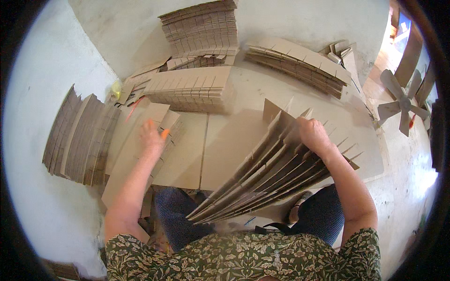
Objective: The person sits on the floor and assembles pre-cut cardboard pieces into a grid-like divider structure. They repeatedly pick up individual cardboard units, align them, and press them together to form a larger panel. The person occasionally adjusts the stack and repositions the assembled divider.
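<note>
My right hand (314, 136) grips the upper edge of a partly fanned cardboard divider grid (260, 168). Several long strips of the grid run down toward my lap, and shorter cross pieces stick out beside my fingers. On the left, my left hand (152, 136), slightly blurred, is over a pile of slotted cardboard strips (130, 168). Its thumb and a finger are apart, with orange coverings on their tips. Nothing shows between them; whether the hand touches the top strip is hard to tell.
Slotted cardboard stacks stand at the left wall (82, 137), the back (202, 31), mid-table (186, 89) and back right (299, 59). A fan (404, 103) is at the far right. Red-handled tools (135, 105) lie near a yellow item (116, 89). A blue pen-like object (250, 221) lies low down.
</note>
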{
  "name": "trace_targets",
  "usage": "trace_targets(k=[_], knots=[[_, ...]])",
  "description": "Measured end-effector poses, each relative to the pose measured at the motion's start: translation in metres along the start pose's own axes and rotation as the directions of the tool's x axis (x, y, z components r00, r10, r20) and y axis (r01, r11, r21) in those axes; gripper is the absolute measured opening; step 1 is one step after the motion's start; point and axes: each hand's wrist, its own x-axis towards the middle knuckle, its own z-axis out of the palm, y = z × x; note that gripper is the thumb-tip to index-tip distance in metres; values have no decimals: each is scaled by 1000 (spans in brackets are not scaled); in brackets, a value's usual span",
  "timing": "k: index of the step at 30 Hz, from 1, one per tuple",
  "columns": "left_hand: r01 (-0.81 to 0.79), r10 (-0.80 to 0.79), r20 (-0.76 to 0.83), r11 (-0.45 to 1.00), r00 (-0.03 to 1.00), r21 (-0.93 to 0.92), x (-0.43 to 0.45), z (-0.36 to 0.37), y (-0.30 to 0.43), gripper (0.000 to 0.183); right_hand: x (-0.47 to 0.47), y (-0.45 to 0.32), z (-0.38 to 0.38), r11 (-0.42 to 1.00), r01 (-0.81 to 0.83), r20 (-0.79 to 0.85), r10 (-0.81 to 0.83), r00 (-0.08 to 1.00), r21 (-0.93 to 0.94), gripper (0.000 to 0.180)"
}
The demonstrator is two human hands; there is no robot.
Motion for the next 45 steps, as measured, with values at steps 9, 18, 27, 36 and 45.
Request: trace_targets(k=[9, 18, 27, 36, 45], knots=[[77, -61, 369, 997, 927, -30, 25, -59, 11, 20, 1, -2, -5, 997, -71, 7, 72, 997, -5, 16], [-101, 479, 368, 706, 797, -701, 36, -57, 198, 18, -5, 6, -2, 998, 56, -110, -54, 992, 20, 12], [342, 283, 731, 741, 621, -578, 64, 4, 277, 25, -21, 4, -13, 993, 97, -178, -83, 981, 73, 9], [505, 399, 779, 600, 484, -621, 39, 9, 273, 32, -28, 9, -21, 992, 93, -206, -74, 976, 87, 11], [525, 478, 711, 479, 516, -703, 22, 0, 276, 27, -28, 6, -19, 990, 112, -256, -86, 963, 91, 9]])
